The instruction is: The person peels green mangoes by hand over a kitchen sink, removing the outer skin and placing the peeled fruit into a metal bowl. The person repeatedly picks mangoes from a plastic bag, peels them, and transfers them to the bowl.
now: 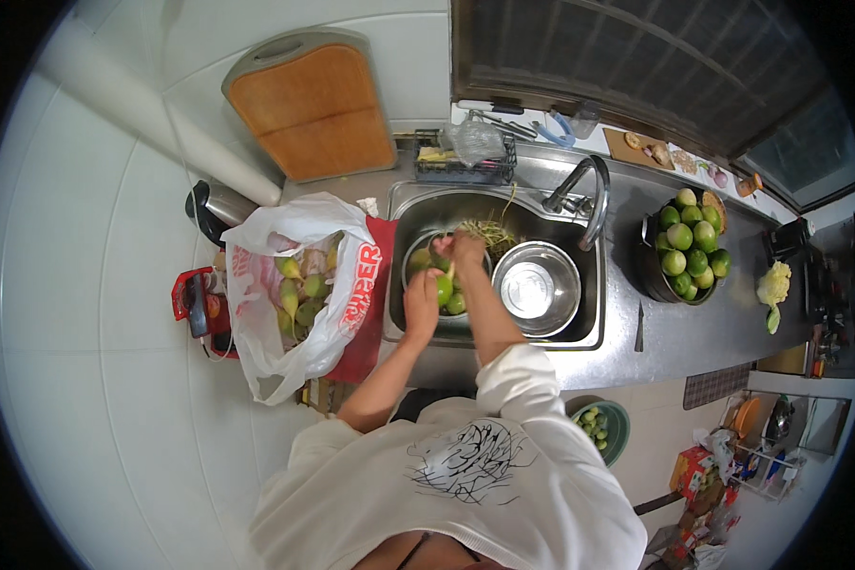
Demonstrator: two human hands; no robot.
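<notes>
Inside the steel sink [601,299], a metal bowl holds several round green radishes [456,303]. My left hand [422,296] is closed around a green radish [443,291] at the bowl's near side. Just above it, my right hand [467,251] reaches over the bowl; its fingers are partly hidden and blurred, so its grip is unclear. Pale stringy roots and stems [497,235] lie beyond my right hand. To the right, a second steel bowl [536,288] seems to hold clear water. A white plastic bag [356,214] with more leafless green radishes [290,296] stands left of the sink.
A curved faucet [598,206] overhangs the sink's right side. Right of it stand a pot heaped with green radishes [697,263], a small knife [640,329] and a cauliflower piece [774,285]. An orange cutting board [313,107] leans behind. A green tub [618,434] stands on the floor.
</notes>
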